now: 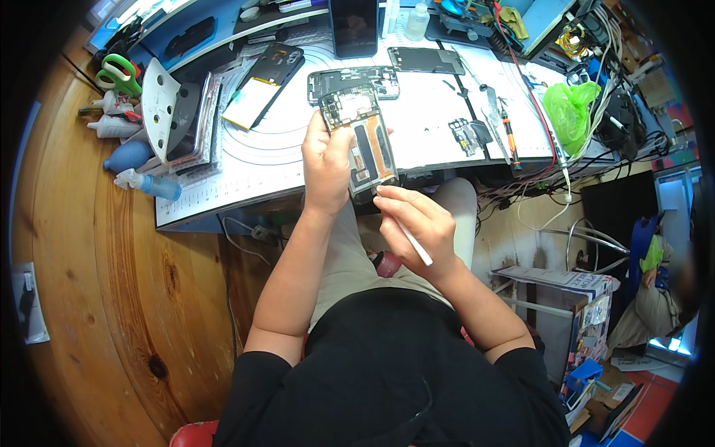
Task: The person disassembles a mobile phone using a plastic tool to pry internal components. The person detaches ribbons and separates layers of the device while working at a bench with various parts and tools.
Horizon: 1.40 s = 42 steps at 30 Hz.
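Note:
My left hand (327,169) is closed around an opened phone body (364,149), held tilted with a circuit board at its top and a copper-coloured strip down its lower part. My right hand (424,227) pinches a slim white stick tool (416,249), its front end at the phone's lower edge. Just behind the held phone, another opened phone (352,74) lies on the white mat. A dark phone panel (423,61) lies to its right. Small phone parts (468,138), a metal tool (491,115) and an orange-handled screwdriver (509,134) lie at the right.
The white mat (261,164) covers the desk. At left stand green scissors (119,74), a spray bottle (149,184) and a blue blower (124,158); a phone back (277,69) lies nearby. A green bag (566,112) and cables sit right. Another person (640,316) is at the far right.

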Each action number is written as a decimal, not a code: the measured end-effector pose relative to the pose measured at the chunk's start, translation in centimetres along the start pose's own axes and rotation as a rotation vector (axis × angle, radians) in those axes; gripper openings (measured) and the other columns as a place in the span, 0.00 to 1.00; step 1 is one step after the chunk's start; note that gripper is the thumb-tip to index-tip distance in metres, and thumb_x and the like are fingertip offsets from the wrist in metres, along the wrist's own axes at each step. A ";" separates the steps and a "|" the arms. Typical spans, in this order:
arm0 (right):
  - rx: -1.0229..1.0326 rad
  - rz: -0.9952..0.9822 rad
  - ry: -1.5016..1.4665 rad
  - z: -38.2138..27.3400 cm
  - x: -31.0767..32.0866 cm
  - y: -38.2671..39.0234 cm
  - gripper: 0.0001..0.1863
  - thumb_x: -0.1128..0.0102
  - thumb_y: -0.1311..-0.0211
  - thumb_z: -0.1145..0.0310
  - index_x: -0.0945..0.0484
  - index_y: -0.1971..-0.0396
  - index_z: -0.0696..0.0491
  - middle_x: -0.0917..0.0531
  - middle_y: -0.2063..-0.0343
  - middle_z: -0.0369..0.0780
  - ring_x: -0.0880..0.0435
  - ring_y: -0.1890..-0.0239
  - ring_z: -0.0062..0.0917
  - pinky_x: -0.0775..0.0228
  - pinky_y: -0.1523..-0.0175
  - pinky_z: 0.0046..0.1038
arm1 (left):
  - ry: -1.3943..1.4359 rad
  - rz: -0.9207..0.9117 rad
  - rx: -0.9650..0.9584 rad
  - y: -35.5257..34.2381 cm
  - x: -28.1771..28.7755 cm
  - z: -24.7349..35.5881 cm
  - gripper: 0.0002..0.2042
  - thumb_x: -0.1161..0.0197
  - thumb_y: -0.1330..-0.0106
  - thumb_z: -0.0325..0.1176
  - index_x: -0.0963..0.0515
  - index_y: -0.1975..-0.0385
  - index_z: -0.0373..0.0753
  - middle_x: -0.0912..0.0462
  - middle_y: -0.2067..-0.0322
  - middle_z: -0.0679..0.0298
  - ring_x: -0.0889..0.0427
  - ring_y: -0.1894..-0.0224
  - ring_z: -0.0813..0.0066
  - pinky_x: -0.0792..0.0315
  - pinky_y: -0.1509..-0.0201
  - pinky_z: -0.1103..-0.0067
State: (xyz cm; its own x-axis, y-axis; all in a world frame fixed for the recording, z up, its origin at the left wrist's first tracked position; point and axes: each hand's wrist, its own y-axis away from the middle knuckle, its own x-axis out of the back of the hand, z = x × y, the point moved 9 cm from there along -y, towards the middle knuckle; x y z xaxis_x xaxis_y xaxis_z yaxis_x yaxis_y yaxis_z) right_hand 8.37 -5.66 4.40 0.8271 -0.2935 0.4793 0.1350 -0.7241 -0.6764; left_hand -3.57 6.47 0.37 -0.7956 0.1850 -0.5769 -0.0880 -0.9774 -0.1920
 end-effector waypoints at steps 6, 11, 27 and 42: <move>-0.154 -0.171 -0.146 1.2 -0.1 -2.4 0.10 0.39 0.50 0.83 0.16 0.66 0.61 0.12 0.66 0.46 0.10 0.66 0.32 0.18 0.59 0.28 | -0.022 -0.015 -0.008 0.2 0.1 0.1 0.14 0.57 0.29 0.23 0.31 0.47 0.30 0.15 0.57 0.49 0.11 0.57 0.61 0.13 0.55 0.70; -0.149 0.098 -0.258 0.9 1.6 -3.4 0.13 0.36 0.49 0.83 0.13 0.62 0.58 0.11 0.61 0.46 0.10 0.64 0.34 0.17 0.58 0.30 | 0.122 -0.039 0.105 -0.3 -0.3 -0.2 0.16 0.57 0.30 0.24 0.33 0.45 0.29 0.17 0.54 0.45 0.12 0.54 0.54 0.14 0.52 0.66; 0.125 0.144 -0.062 1.5 -2.2 -5.2 0.14 0.34 0.46 0.84 0.14 0.58 0.59 0.12 0.57 0.45 0.12 0.56 0.36 0.21 0.48 0.32 | 0.165 -0.050 0.093 -0.5 1.2 -0.5 0.24 0.60 0.38 0.20 0.33 0.40 0.29 0.21 0.46 0.49 0.18 0.48 0.62 0.25 0.39 0.68; 0.081 0.059 -0.041 1.2 -2.3 -6.4 0.14 0.35 0.47 0.82 0.14 0.59 0.58 0.11 0.58 0.45 0.11 0.58 0.36 0.20 0.51 0.32 | 0.146 -0.047 0.059 -0.6 1.2 -0.5 0.15 0.56 0.29 0.20 0.31 0.44 0.31 0.18 0.51 0.54 0.16 0.50 0.70 0.21 0.45 0.75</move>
State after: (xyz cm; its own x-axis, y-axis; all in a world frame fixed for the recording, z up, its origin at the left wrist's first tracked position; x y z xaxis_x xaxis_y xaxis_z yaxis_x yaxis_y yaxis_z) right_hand 6.22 0.42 6.98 0.8564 -0.3069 0.4153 0.1277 -0.6534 -0.7462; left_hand -4.19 7.31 -0.64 -0.6945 0.2395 -0.6785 -0.1620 -0.9708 -0.1768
